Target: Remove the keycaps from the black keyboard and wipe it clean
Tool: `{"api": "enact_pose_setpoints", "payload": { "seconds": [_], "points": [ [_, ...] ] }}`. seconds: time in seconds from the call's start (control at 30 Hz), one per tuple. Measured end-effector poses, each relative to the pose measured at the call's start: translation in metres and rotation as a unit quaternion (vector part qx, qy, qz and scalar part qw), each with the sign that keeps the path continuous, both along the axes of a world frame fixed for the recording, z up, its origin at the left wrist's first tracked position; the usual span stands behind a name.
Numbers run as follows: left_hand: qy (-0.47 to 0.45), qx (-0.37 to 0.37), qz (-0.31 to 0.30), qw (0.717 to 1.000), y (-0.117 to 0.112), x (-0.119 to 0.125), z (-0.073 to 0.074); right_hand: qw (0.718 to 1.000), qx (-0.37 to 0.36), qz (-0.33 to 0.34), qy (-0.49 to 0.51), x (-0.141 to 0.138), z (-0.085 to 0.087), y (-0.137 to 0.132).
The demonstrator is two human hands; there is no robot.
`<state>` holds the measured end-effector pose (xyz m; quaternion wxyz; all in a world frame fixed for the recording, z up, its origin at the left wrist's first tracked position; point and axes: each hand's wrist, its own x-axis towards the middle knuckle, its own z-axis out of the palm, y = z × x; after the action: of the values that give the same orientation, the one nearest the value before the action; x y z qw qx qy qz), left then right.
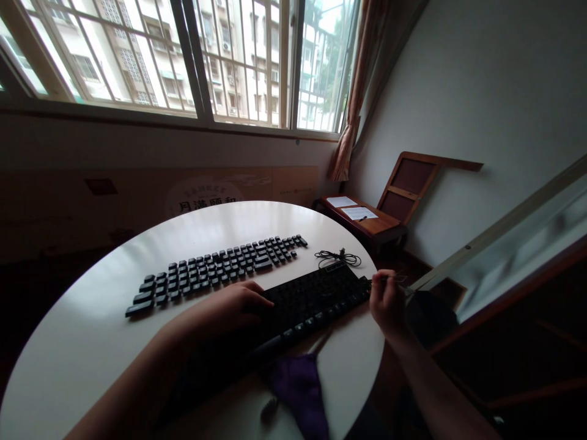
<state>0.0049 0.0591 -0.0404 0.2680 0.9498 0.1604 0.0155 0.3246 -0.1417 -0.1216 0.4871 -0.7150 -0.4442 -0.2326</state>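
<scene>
A black keyboard (316,293) lies at a slant on the round white table (87,330). Most of its keys are stripped off, but a row of keycaps still sits along its near edge. My left hand (238,305) bears down on the keyboard's middle, fingers curled over it and partly lost in shadow. At the keyboard's right end, my right hand (387,302) pinches a keycap puller with thin wire loops (400,278). Its working tip, by the corner keys, is too small to make out. Loose black keycaps (220,264) stand in rows beyond the keyboard.
A coiled black cable (339,256) lies behind the keyboard. Nearer me are a purple cloth (300,391), a thin brush-like tool (321,342) and a small dark object (269,409). A wooden chair (389,223) with papers on it stands beyond the table, below the window.
</scene>
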Motion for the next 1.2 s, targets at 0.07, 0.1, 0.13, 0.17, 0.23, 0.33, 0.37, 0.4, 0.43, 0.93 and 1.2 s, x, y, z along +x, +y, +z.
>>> {"api": "enact_pose_setpoints", "payload": {
  "seconds": [0.07,0.1,0.13,0.17,0.23,0.33,0.37,0.4,0.43,0.93,1.2],
  "points": [
    [0.002,0.001,0.004,1.0,0.0,0.0,0.0,1.0,0.002,0.001,-0.007,0.001,0.0,0.0],
    [0.003,0.002,0.005,1.0,0.0,0.0,0.0,1.0,0.005,0.0,-0.011,0.001,0.0,0.0],
    [0.002,0.002,0.004,1.0,0.0,-0.001,0.0,1.0,0.008,-0.001,-0.013,0.001,0.001,0.0],
    [0.001,0.002,0.003,1.0,0.0,-0.002,0.0,1.0,0.014,0.001,-0.013,0.0,0.002,0.0],
    [-0.007,0.007,-0.001,1.0,-0.001,-0.004,0.0,0.999,0.028,0.021,0.001,-0.003,0.008,0.002],
    [-0.012,0.018,0.0,1.0,-0.006,-0.007,0.001,0.991,0.044,0.113,0.049,-0.013,0.027,0.011],
    [-0.009,0.021,0.002,1.0,-0.008,-0.009,0.002,0.985,0.046,0.153,0.066,-0.017,0.038,0.016],
    [-0.003,0.023,0.002,1.0,-0.01,-0.009,0.003,0.977,0.046,0.191,0.081,-0.021,0.049,0.023],
    [0.004,0.024,0.001,1.0,-0.012,-0.01,0.004,0.968,0.043,0.232,0.09,-0.026,0.063,0.032],
    [-0.167,0.119,0.17,0.964,0.002,-0.019,0.021,0.772,-0.1,0.625,0.064,-0.116,0.092,0.135],
    [-0.221,0.139,0.166,0.951,0.003,-0.014,0.01,0.78,-0.087,0.62,0.007,-0.119,0.095,0.124]
  ]
}}
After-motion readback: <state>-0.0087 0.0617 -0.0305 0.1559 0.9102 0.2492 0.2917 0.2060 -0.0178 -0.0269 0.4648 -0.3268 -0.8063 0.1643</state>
